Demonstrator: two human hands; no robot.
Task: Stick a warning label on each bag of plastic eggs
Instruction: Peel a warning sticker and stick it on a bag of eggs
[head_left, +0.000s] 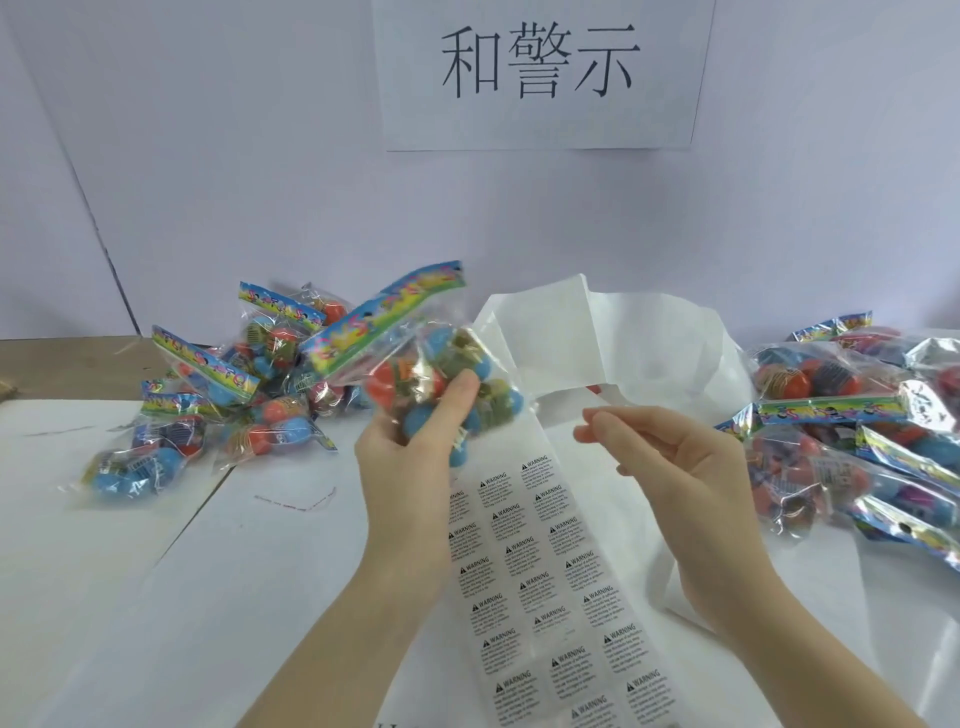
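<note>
My left hand (410, 457) grips a clear bag of plastic eggs (441, 379) with a colourful header card, lifted above the table at centre. My right hand (670, 462) is beside it, a little apart, and pinches a small translucent warning label (605, 399) between thumb and forefinger. Below both hands a long sheet of warning labels (550, 587) lies on the table. Its bare backing paper (550, 322) curls upward behind the bag.
A pile of egg bags (228, 400) lies at the left on the white table (130, 597). A second pile of egg bags (862, 421) lies at the right. A paper sign (540, 73) with printed characters hangs on the back wall.
</note>
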